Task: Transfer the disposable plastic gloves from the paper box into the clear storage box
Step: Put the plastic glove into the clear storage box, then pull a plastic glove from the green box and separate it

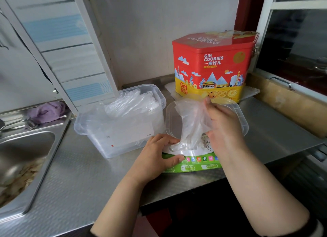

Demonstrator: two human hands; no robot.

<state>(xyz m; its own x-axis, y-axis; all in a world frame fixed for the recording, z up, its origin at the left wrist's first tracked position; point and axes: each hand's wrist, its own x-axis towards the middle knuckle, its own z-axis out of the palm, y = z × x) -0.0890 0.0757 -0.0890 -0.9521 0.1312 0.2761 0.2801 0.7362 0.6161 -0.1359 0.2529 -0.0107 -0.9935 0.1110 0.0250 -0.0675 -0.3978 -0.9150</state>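
A green and white paper box [192,166] lies flat at the counter's front edge. My left hand [157,157] holds its left end down, fingers curled over the opening. A thin clear plastic glove [189,123] rises out of the opening, and my right hand [223,128] pinches its upper part above the box. To the left stands the clear storage box [122,130], open, with a heap of crumpled gloves [131,102] at its top. Its clear lid [240,118] lies behind the paper box, partly hidden by the glove and my right hand.
A red and yellow cookie tin [212,65] stands at the back against the wall. A steel sink [23,158] with scraps in it lies at the left, a purple cloth [46,111] behind it. A window frame [292,88] borders the steel counter [85,176] on the right.
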